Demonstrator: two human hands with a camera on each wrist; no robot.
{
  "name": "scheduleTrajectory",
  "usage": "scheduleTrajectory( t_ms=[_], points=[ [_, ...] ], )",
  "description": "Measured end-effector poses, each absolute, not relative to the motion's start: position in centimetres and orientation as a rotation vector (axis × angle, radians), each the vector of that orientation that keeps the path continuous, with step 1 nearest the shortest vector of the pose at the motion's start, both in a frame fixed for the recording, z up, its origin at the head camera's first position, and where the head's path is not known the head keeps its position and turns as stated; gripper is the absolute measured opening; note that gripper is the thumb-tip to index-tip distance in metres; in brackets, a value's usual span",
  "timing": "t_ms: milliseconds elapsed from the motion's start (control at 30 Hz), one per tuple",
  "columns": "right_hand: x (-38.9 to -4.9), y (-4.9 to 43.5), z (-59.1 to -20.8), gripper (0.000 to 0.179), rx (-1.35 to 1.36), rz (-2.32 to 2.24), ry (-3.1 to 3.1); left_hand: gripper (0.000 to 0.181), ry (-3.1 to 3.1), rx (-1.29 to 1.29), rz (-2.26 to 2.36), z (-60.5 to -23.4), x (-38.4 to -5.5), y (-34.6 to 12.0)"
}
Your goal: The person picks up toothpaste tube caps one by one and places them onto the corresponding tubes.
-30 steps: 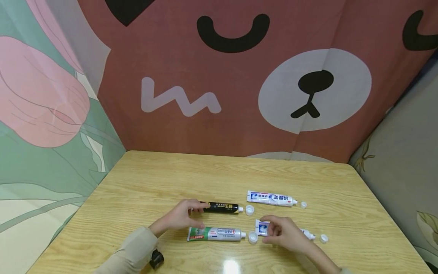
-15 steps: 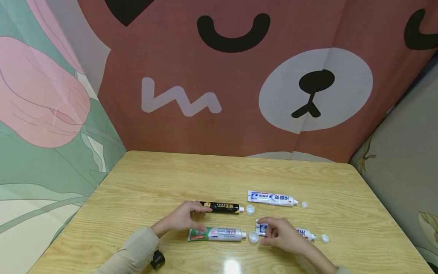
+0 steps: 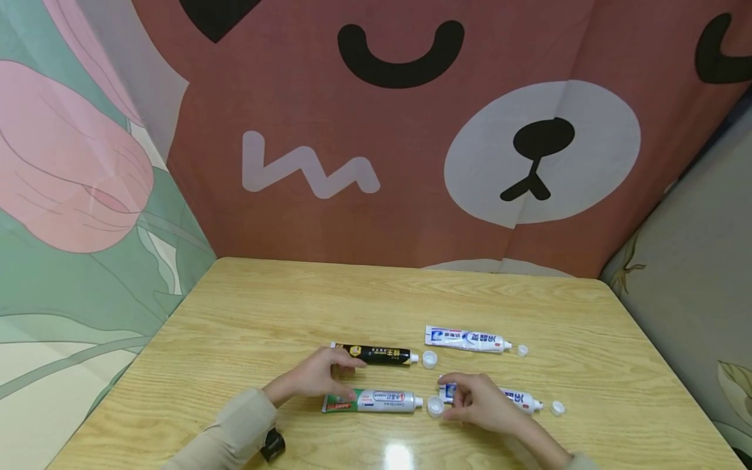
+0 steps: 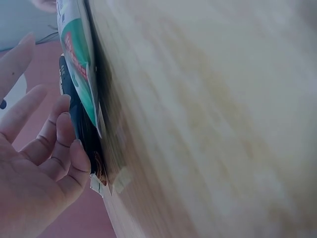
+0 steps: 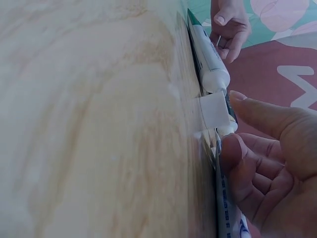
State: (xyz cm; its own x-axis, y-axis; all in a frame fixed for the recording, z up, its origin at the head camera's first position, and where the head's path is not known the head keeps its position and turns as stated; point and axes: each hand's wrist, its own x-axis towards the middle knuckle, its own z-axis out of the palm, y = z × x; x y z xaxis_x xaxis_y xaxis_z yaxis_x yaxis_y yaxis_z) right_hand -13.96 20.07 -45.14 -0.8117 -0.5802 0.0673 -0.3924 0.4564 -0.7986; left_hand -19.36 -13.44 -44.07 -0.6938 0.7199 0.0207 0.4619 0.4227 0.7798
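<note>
Nothing appears gripped: the left hand (image 3: 317,375) is spread by the green tube (image 3: 384,401) and black tube (image 3: 382,355); the right hand (image 3: 484,403) is loosely curved beside a white cap (image 3: 435,407), just off the green tube's end. Cap probably best pinched by its sides, tube steadied.

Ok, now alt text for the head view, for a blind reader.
The left hand is over a black toothpaste tube and a green-silver tube, the right hand over a white tube; a second white tube lies beyond. All four lie uncapped on a wooden table, a white cap near each.
</note>
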Motion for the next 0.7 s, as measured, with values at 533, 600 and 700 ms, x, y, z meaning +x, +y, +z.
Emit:
scheduleTrajectory(
  t_ms=[533,600,700],
  points=[
    [-13.9,19.2,-45.3,0.047,-0.788,-1.254,2.459,0.05,2.338,1.036,1.114,-44.7,-19.5,-13.1],
    [-14.0,19.1,-45.3,0.047,-0.784,-1.249,2.458,0.049,2.339,1.036,1.104,-44.7,-19.5,-13.1],
    [-14.0,19.0,-45.3,0.046,-0.774,-1.241,2.458,0.048,2.338,1.029,1.088,-44.8,-19.5,-13.0]
  ],
)
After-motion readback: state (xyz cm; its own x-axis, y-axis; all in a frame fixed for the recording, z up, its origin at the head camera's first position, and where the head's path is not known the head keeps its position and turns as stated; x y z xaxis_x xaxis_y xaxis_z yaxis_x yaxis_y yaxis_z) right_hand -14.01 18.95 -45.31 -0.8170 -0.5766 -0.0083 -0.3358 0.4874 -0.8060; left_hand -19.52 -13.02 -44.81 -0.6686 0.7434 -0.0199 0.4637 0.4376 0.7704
